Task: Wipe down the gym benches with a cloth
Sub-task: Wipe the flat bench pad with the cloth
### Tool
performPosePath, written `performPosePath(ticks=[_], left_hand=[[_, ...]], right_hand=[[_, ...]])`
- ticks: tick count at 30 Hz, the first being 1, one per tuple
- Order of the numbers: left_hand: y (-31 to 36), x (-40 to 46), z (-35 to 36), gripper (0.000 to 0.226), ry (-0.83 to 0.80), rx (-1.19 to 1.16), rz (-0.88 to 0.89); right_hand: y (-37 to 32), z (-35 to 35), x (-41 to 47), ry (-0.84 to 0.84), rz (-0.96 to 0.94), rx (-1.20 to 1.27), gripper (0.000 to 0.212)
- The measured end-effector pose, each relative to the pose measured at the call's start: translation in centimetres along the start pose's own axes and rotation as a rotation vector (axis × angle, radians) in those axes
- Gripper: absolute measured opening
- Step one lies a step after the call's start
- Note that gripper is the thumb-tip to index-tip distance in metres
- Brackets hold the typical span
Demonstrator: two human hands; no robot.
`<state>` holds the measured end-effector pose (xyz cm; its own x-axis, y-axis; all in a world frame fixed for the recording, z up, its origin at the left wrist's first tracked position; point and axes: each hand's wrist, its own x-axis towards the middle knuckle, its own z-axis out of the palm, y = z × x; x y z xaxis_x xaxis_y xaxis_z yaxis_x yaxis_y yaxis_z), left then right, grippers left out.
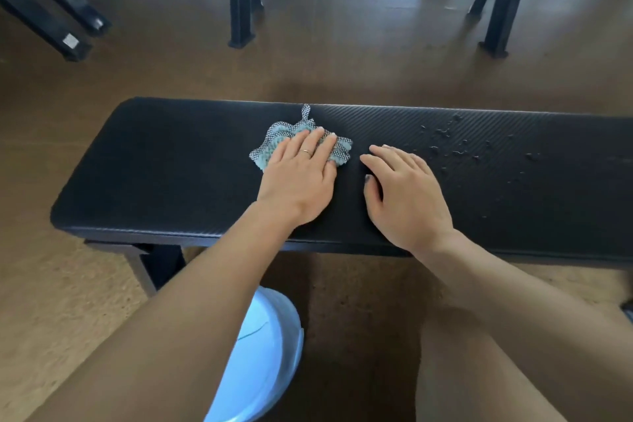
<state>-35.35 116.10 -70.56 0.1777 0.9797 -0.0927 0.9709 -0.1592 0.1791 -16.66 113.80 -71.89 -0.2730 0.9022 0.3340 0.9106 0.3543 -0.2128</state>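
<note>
- Pressing the crumpled teal-and-checked cloth [301, 144] flat onto the black padded bench [171, 164] — left hand [298, 178], fingers [320, 144] straight, together.
- Resting just beside it, right hand [404, 192], fingers relaxed — near the water droplets [455, 144].

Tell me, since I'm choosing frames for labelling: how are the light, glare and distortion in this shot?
Head view: soft daylight from the far side puts streaky glare on the floor; wide-angle bend curves the bench edges; the hands, left and right, and the cloth look sharp; droplets catch glints; the near forearms lie in shadow.
</note>
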Motion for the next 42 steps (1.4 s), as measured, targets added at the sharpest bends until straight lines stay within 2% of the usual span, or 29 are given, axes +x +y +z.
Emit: performPosePath(ticks=[4, 7, 10, 14, 18, 20, 24, 27, 33, 42], left_hand=[[1.0, -3.9, 0.7, 0.058, 0.007, 0.011, 0.046], [2.0, -8.9, 1.5, 0.063, 0.04, 0.039, 0.125], [2.0, -10.1, 1.8, 0.063, 0.026, 0.058, 0.148], [1.9, -6.2, 0.6, 0.06, -0.008, 0.024, 0.145], [3.0, 0.1, 0.0, 0.057, -0.044, -0.003, 0.034], [3.9, 1.5, 0.1, 0.057, -0.041, -0.012, -0.006], [4.8, -1.3, 0.9, 0.059, 0.005, 0.043, -0.03], [6.2, -4.1, 1.7, 0.065, 0.021, 0.079, -0.062], [7.1, -2.5, 0.6, 0.065, -0.086, 0.019, -0.173], [6.6, 8.5, 0.8, 0.056, 0.024, 0.001, -0.228]], right_hand=[[-0.3, -0.3, -0.5, 0.028, 0.011, -0.006, 0.044], [-0.3, -0.5, -0.9, 0.061, 0.003, -0.011, 0.039], [-0.4, -0.6, -0.8, 0.107, -0.002, -0.017, 0.036], [-0.3, -0.5, -0.4, 0.124, 0.008, -0.042, 0.036], [1.1, -0.4, 1.0, 0.142, 0.05, 0.013, 0.044], [3.2, -1.0, 2.5, 0.093, 0.106, -0.034, 0.048], [6.7, -0.2, 4.0, -0.131, 0.186, -0.081, 0.055], [6.7, 0.6, 3.1, -0.1, 0.157, -0.068, 0.064], [6.6, -0.2, 3.8, -0.208, 0.174, -0.03, 0.064], [6.5, 0.4, 3.9, -0.149, 0.167, -0.026, 0.068]])
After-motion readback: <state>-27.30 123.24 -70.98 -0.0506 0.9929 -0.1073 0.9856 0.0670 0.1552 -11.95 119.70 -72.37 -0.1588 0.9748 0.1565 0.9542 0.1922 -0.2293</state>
